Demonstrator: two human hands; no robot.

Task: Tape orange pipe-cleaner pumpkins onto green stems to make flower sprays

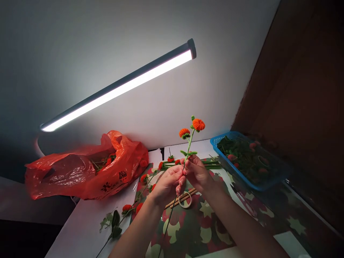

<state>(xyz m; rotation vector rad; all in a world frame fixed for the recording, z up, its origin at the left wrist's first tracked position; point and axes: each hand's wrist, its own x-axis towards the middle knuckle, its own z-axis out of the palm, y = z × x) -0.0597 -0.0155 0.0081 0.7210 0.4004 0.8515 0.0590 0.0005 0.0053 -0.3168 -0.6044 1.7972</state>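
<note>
Two bare hands are holding a craft flower stem [188,145] upright above the bench [80,229], under a glowing tube lamp [120,87]. The left hand [168,182] and right hand [197,172] are meeting at the wire, each grip pinching closed on it just below two small green leaves, while two orange pompom blossoms [198,124] are topping the stem. A red plastic bag [86,168] is lying to the left, a blue basket [215,143] of greenery to the right, and a ring of tape [185,200] is sitting beneath the hands.
</note>
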